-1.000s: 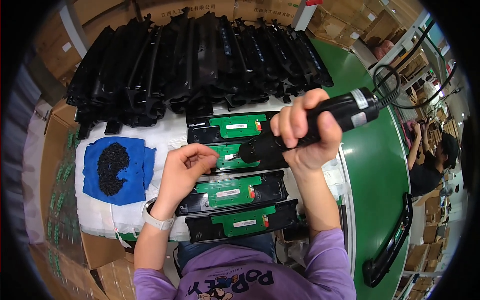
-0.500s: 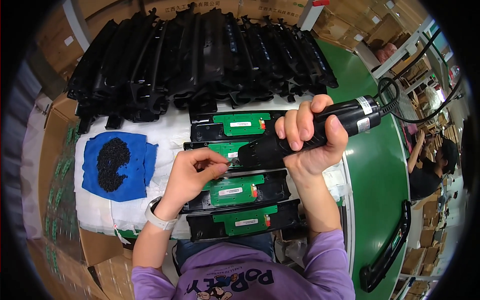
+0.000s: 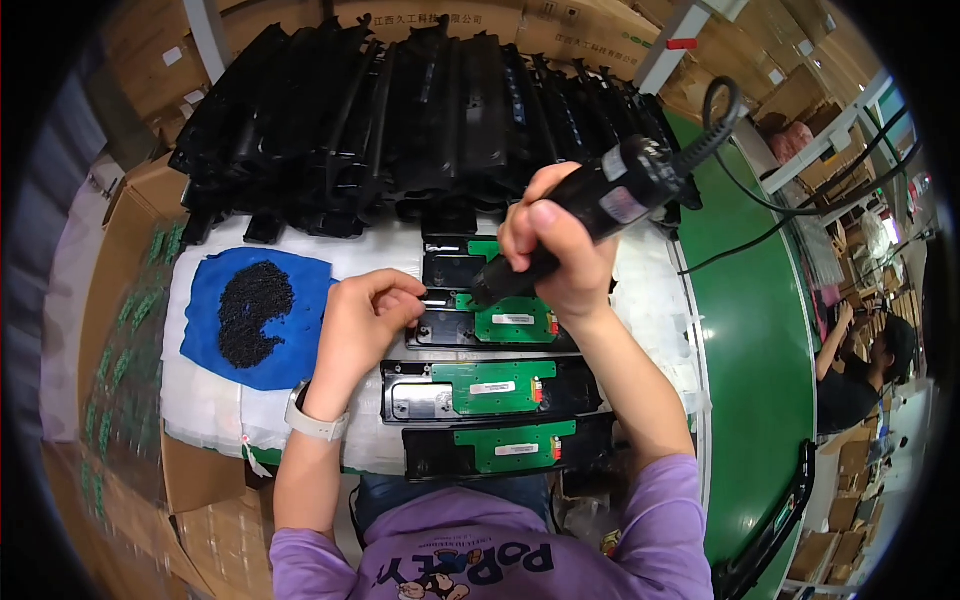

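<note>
A black corded electric screwdriver [image 3: 590, 208] is wrapped in my right hand [image 3: 562, 245]. It slants down to the left, its tip at the left end of a green circuit board [image 3: 512, 320] on a black plastic panel [image 3: 440, 328]. My left hand [image 3: 368, 318] is beside that panel's left end, thumb and fingers bent together; whatever they pinch is too small to make out. More black panels with green boards [image 3: 490, 388] lie in a column, nearer and farther. To the left, a blue cloth [image 3: 210, 335] carries a heap of tiny black pieces [image 3: 252, 312], seemingly screws.
A tall row of long black plastic parts [image 3: 420, 120] stands along the table's far side. The screwdriver's cable [image 3: 715, 150] loops up on the right. A green surface [image 3: 740, 370] with a long black part [image 3: 785, 520] lies right; another person [image 3: 870, 370] is beyond.
My right hand has moved left with the screwdriver, which now tilts more steeply. My left hand has drawn away from the tool's tip. The whole view has shifted slightly.
</note>
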`<control>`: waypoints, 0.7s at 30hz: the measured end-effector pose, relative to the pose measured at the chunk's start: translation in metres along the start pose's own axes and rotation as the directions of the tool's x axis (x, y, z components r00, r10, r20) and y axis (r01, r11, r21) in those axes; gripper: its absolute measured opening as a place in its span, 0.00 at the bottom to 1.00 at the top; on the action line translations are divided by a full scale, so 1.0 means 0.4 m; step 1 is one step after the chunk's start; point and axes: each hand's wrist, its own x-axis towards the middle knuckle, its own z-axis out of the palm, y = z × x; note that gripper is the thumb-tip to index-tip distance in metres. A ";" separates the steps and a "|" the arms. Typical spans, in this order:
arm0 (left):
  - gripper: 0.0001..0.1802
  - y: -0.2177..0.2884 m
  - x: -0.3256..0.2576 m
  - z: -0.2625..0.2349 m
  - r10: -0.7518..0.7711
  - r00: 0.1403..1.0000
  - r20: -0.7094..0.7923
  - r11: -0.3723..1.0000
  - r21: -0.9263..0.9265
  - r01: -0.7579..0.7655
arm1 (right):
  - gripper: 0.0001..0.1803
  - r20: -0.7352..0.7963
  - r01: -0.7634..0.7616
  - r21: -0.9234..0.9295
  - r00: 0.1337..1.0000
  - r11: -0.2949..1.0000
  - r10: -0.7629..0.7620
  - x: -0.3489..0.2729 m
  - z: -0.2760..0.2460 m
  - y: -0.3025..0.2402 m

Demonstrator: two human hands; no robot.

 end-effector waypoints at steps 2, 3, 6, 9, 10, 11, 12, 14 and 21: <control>0.08 -0.007 0.003 -0.005 0.029 0.999 -0.046 0.998 -0.054 -0.031 | 0.12 0.018 -0.023 -0.032 1.000 0.999 0.024 0.006 0.022 0.015; 0.08 -0.006 0.002 -0.001 0.026 0.998 -0.053 0.998 -0.058 -0.030 | 0.12 0.029 -0.033 -0.041 0.999 0.999 0.034 0.007 0.028 0.022; 0.07 -0.006 -0.002 0.008 0.104 0.993 -0.053 0.993 -0.052 -0.106 | 0.12 0.033 -0.052 -0.058 0.998 0.997 0.054 0.014 0.034 0.030; 0.07 -0.009 -0.004 0.009 0.051 0.999 0.002 0.998 -0.046 -0.051 | 0.12 0.043 -0.073 -0.069 0.996 0.995 0.076 0.021 0.038 0.035; 0.07 -0.008 -0.003 0.010 0.047 0.999 0.001 0.998 -0.048 -0.047 | 0.12 0.047 -0.078 -0.073 0.996 0.994 0.081 0.024 0.040 0.034; 0.06 -0.006 -0.001 0.012 0.036 0.999 0.006 0.998 -0.047 -0.035 | 0.12 0.050 -0.082 -0.076 0.995 0.994 0.086 0.026 0.042 0.033; 0.05 -0.005 0.001 0.013 0.024 1.000 0.011 0.999 -0.046 -0.024 | 0.12 0.050 -0.087 -0.075 0.995 0.993 0.090 0.030 0.045 0.032; 0.05 -0.013 0.004 0.020 0.026 1.000 -0.002 0.999 -0.041 -0.026 | 0.11 0.063 -0.120 -0.084 0.990 0.989 0.126 0.032 0.052 0.036; 0.04 -0.040 0.018 0.031 -0.047 0.999 0.004 0.995 -0.089 0.048 | 0.09 0.150 -0.055 -0.169 0.985 0.984 0.081 0.049 0.071 0.053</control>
